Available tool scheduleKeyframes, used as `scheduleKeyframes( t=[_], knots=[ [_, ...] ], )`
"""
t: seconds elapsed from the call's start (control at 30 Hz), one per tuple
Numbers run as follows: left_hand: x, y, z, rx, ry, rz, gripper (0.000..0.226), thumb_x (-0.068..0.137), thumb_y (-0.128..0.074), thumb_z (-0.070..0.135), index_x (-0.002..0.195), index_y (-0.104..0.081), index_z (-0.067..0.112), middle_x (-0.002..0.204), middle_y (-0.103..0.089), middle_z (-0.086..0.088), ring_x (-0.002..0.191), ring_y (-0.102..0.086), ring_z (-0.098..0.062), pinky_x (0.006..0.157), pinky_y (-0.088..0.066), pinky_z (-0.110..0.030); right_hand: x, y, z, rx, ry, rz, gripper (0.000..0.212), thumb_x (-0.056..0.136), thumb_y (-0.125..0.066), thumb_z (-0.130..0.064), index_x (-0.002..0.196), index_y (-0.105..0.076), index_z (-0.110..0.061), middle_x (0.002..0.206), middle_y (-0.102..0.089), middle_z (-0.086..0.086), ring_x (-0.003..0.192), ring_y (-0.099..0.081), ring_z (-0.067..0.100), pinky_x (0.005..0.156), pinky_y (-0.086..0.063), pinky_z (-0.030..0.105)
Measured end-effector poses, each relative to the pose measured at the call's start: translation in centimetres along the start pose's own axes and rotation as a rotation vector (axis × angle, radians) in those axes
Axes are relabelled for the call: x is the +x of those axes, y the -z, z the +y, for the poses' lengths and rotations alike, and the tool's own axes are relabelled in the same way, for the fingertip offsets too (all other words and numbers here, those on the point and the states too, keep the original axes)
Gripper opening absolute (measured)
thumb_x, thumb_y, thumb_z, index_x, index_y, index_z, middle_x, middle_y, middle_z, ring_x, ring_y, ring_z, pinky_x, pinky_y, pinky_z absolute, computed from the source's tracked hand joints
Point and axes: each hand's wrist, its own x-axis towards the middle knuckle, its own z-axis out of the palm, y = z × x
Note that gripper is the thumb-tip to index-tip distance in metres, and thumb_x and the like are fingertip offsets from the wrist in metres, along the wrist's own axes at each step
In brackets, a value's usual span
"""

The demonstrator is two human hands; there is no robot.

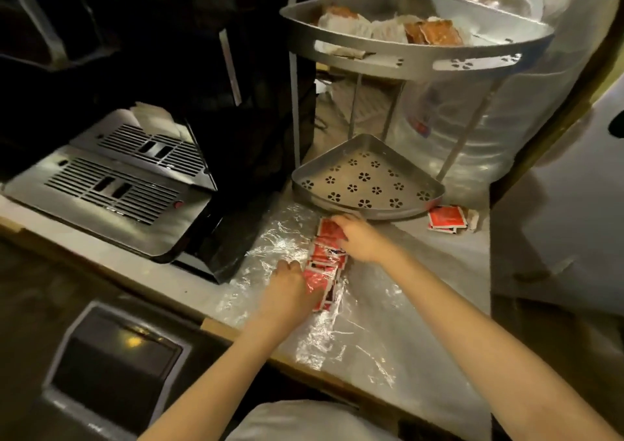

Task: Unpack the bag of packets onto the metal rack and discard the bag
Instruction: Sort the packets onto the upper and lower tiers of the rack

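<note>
Nearest the camera, both bare forearms reach forward over the counter (422, 322), where a clear plastic bag (341, 336) lies flattened and crinkled on the surface. On the bag rests a row of red packets (324, 265), laid roughly end to end and running away from the viewer. The left hand (288, 287) sits palm down at the near end of the row, fingers curled over the packets there; whether it grips them or only presses on them cannot be determined. The right hand (358, 238) covers the far end of the row, fingers bent down onto the packets; its grasp is likewise unclear. Just beyond the right hand stands the metal rack (418, 59). Its lower tray (366, 179), perforated with flower-shaped holes, carries nothing. A small stack of red packets (445, 219) lies on the counter beside that tray, to the right. The upper tray (398, 49) holds pale and orange-brown wrapped items. A dark appliance with slotted grilles (111, 184) stands at left.
</note>
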Motion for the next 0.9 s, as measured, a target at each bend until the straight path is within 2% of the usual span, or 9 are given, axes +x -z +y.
scheduleKeyframes(
  t=[0.13, 0.33, 0.47, 0.53, 0.6, 0.67, 0.73, 0.8, 0.9],
  knots=[
    [0.5, -0.3, -0.6, -0.064, 0.094, 0.015, 0.047, 0.084, -0.057, 0.042, 0.109, -0.049, 0.004, 0.107, -0.056, -0.010, 0.087, -0.054, -0.019, 0.076, -0.050, -0.027, 0.6, -0.6, -0.2, -0.024, -0.056, -0.018, 0.044, 0.088, -0.054, -0.016, 0.129, -0.043, -0.007, 0.138, -0.046, 0.014, 0.132, -0.034, 0.030, 0.111, -0.028, 0.043],
    [1.9, -0.1, -1.0, -0.148, 0.198, -0.111, 0.036, 0.074, -0.069, 0.037, 0.091, -0.053, 0.009, 0.089, -0.060, -0.001, 0.079, -0.061, -0.015, 0.070, -0.055, -0.029, 1.2, -0.1, 0.2, -0.005, -0.140, -0.014, 0.052, 0.082, -0.062, -0.020, 0.128, -0.043, -0.006, 0.136, -0.042, 0.015, 0.128, -0.032, 0.030, 0.106, -0.031, 0.041],
    [3.0, 0.0, -1.0, -0.170, 0.219, -0.208, 0.038, 0.071, -0.072, 0.038, 0.095, -0.057, 0.013, 0.095, -0.064, -0.003, 0.084, -0.064, -0.016, 0.078, -0.056, -0.033, 1.4, 0.4, 0.6, 0.031, -0.218, -0.099, 0.058, 0.075, -0.070, -0.025, 0.126, -0.047, -0.011, 0.129, -0.043, 0.013, 0.125, -0.033, 0.031, 0.105, -0.033, 0.043],
    [3.0, 0.0, -0.8, -0.161, 0.212, -0.189, 0.037, 0.072, -0.071, 0.039, 0.093, -0.056, 0.012, 0.093, -0.063, -0.002, 0.082, -0.063, -0.015, 0.076, -0.056, -0.031, 1.4, 0.5, 1.1, 0.062, -0.237, -0.091, 0.064, 0.070, -0.074, -0.027, 0.126, -0.047, -0.013, 0.129, -0.044, 0.012, 0.126, -0.031, 0.031, 0.105, -0.032, 0.043],
    [2.3, -0.1, -0.4, -0.112, 0.167, -0.094, 0.037, 0.076, -0.067, 0.039, 0.091, -0.050, 0.009, 0.088, -0.058, 0.000, 0.078, -0.059, -0.014, 0.071, -0.053, -0.028, 1.0, 0.5, 1.4, 0.092, -0.232, -0.046, 0.071, 0.066, -0.076, -0.029, 0.128, -0.043, -0.015, 0.128, -0.045, 0.011, 0.125, -0.030, 0.030, 0.103, -0.031, 0.040],
    [1.4, -0.5, 0.0, -0.102, 0.114, 0.006, 0.041, 0.080, -0.064, 0.037, 0.098, -0.043, 0.007, 0.082, -0.055, 0.001, 0.072, -0.058, -0.017, 0.066, -0.054, -0.030, 0.5, 0.4, 1.8, 0.115, -0.197, 0.003, 0.075, 0.064, -0.078, -0.032, 0.128, -0.042, -0.016, 0.125, -0.046, 0.008, 0.122, -0.033, 0.028, 0.101, -0.032, 0.039],
    [0.8, -1.0, 0.3, -0.144, 0.082, 0.046, 0.043, 0.081, -0.063, 0.033, 0.104, -0.038, 0.006, 0.082, -0.060, -0.001, 0.070, -0.064, -0.019, 0.064, -0.057, -0.035, -0.2, 0.6, 2.3, 0.204, -0.155, 0.020, 0.075, 0.063, -0.080, -0.030, 0.127, -0.042, -0.015, 0.121, -0.049, 0.005, 0.119, -0.040, 0.025, 0.100, -0.038, 0.039],
    [0.5, -1.1, 0.5, -0.191, 0.070, 0.063, 0.042, 0.081, -0.063, 0.031, 0.106, -0.037, 0.008, 0.086, -0.065, -0.004, 0.071, -0.067, -0.021, 0.061, -0.058, -0.038, -1.1, 1.0, 2.6, 0.328, -0.144, 0.004, 0.076, 0.063, -0.081, -0.022, 0.126, -0.041, -0.011, 0.113, -0.050, 0.000, 0.109, -0.050, 0.019, 0.090, -0.046, 0.031],
    [0.7, -0.6, 0.7, -0.298, 0.060, 0.045, 0.039, 0.079, -0.067, 0.024, 0.103, -0.039, 0.011, 0.087, -0.065, -0.003, 0.071, -0.067, -0.021, 0.060, -0.058, -0.037, -2.0, 1.6, 3.5, 0.423, -0.175, -0.006, 0.074, 0.061, -0.083, -0.017, 0.122, -0.041, -0.010, 0.107, -0.052, -0.001, 0.097, -0.054, 0.015, 0.077, -0.048, 0.024]
  ],
)
